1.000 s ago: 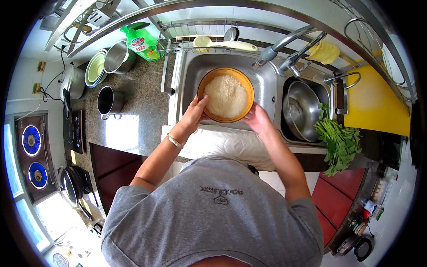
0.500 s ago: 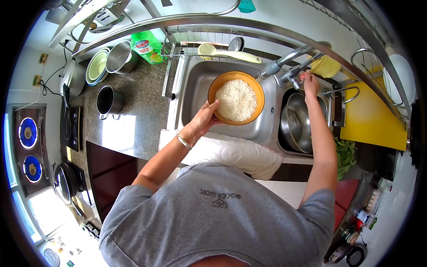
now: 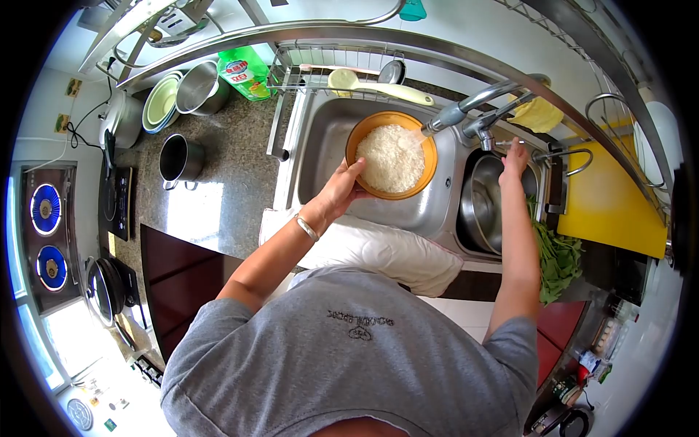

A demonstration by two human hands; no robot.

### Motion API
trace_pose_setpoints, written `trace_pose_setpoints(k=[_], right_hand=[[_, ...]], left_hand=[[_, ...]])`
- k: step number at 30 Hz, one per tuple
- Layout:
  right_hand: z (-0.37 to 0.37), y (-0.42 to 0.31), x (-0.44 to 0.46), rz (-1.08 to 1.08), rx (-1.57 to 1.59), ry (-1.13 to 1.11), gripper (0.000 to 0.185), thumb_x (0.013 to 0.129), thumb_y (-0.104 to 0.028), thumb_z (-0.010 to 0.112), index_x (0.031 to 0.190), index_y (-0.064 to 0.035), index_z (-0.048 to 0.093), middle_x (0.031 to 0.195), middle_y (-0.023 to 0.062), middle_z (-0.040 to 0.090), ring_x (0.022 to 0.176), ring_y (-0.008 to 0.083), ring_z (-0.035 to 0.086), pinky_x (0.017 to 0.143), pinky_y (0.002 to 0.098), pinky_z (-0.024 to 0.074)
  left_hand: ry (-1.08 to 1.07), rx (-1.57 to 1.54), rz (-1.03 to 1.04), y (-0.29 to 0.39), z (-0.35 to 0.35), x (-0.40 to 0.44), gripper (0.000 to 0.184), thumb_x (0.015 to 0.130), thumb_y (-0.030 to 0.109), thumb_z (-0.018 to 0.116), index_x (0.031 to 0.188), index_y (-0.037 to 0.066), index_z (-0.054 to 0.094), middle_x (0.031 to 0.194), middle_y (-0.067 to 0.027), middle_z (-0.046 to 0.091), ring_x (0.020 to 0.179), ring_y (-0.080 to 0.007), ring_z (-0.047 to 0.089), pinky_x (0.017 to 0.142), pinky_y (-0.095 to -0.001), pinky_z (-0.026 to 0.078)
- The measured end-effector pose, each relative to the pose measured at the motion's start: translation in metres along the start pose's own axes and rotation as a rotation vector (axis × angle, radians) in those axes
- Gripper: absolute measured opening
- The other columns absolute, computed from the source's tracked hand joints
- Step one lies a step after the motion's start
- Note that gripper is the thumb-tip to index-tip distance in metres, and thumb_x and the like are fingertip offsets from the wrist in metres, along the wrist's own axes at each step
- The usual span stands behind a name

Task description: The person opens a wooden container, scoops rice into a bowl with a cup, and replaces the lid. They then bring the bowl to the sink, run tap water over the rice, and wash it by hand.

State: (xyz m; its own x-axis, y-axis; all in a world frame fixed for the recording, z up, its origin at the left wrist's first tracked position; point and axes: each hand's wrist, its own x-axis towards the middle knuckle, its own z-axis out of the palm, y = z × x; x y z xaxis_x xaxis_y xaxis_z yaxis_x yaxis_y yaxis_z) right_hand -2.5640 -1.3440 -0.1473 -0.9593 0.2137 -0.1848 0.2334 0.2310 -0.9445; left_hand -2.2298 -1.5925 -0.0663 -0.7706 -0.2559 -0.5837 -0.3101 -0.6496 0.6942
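Observation:
My left hand (image 3: 342, 188) grips the near-left rim of an orange bowl (image 3: 429, 164), thumb inside the edge. White rice (image 3: 392, 159) fills much of the bowl, which hangs over the left sink basin (image 3: 320, 138). The faucet spout (image 3: 445, 118) points at the bowl's right rim, and water seems to run from it onto the rice. Beside the faucet lever (image 3: 502, 143), my right hand (image 3: 514, 162) is raised with its fingers stretched out and nothing held in it. Whether the fingertips touch the lever is hard to see.
A metal bowl (image 3: 482, 200) stands in the right basin, with leafy greens (image 3: 557, 266) beside it. A wire rack (image 3: 306, 58) with a pale green ladle (image 3: 393, 91) runs behind the sink. On the left counter are a small pot (image 3: 180, 162) and a green detergent bag (image 3: 246, 73).
My right hand has drawn back slightly from the faucet, toward me. Water now appears to fall into the bowl and the rice surface looks disturbed. The bowl shifted a little.

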Motion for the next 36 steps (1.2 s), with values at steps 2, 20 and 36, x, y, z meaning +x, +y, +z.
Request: trace_pose_setpoints(k=[2, 20, 36], right_hand=[[-0.001, 0.018, -0.017, -0.115, 0.027, -0.008, 0.024, 0.091, -0.031, 0.057, 0.095, -0.0072, 0.056, 0.077, 0.0023, 0.054, 0.077, 0.0140, 0.051, 0.067, 0.0269, 0.0420], [0.036, 0.000, -0.261, 0.284, 0.176, -0.870, 0.051, 0.087, -0.021, 0.055, 0.132, -0.0114, 0.033, 0.124, 0.0070, 0.047, 0.110, 0.0180, 0.051, 0.080, 0.0330, 0.0499], [0.033, 0.011, -0.244, 0.438, 0.381, -0.779, 0.052, 0.081, -0.004, 0.048, 0.131, -0.0111, 0.035, 0.123, 0.0113, 0.049, 0.107, 0.0283, 0.057, 0.081, 0.0457, 0.0556]], left_hand=[[0.006, -0.010, 0.000, -0.003, -0.002, 0.003, 0.048, 0.099, 0.032, 0.040, 0.134, 0.000, 0.030, 0.130, -0.0180, 0.045, 0.118, -0.0267, 0.050, 0.095, -0.0423, 0.049], [0.062, -0.060, 0.066, -0.024, 0.001, 0.008, 0.044, 0.098, 0.018, 0.036, 0.137, 0.004, 0.024, 0.131, -0.0186, 0.043, 0.117, -0.0295, 0.051, 0.094, -0.0412, 0.050], [-0.110, 0.249, -0.040, -0.029, -0.024, 0.007, 0.045, 0.095, 0.021, 0.049, 0.132, 0.000, 0.036, 0.121, -0.0162, 0.053, 0.108, -0.0241, 0.058, 0.096, -0.0350, 0.047]])
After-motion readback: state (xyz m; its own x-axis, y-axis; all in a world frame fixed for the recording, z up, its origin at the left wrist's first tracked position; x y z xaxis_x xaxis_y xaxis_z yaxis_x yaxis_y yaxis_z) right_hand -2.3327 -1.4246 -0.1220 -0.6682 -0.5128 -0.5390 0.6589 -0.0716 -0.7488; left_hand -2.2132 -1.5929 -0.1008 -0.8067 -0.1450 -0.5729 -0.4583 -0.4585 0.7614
